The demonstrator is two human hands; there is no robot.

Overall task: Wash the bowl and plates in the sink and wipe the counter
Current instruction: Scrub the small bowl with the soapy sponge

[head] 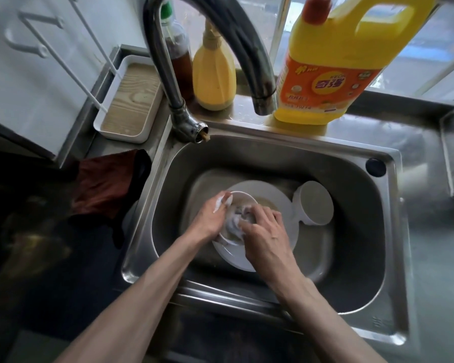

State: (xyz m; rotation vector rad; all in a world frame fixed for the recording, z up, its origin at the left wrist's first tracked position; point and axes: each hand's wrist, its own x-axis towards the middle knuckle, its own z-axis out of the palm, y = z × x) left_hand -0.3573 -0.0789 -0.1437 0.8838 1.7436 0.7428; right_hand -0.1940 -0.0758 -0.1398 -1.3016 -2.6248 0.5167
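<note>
A small white bowl (243, 199) sits over a large white plate (279, 199) in the steel sink (351, 231). My left hand (211, 216) grips the bowl's left rim, with foam on its fingers. Inside the bowl my right hand (266, 237) holds a pale, soapy cloth (233, 222) against the bowl's inner surface. A second white bowl (313, 203) leans on its side at the plate's right edge.
The curved faucet (212, 43) arches over the sink's back. A large yellow detergent jug (333, 61), a small yellow bottle (214, 74) and a brown bottle (178, 56) stand on the sill. A dark red rag (102, 184) lies left of the sink, beside a white tray (131, 100).
</note>
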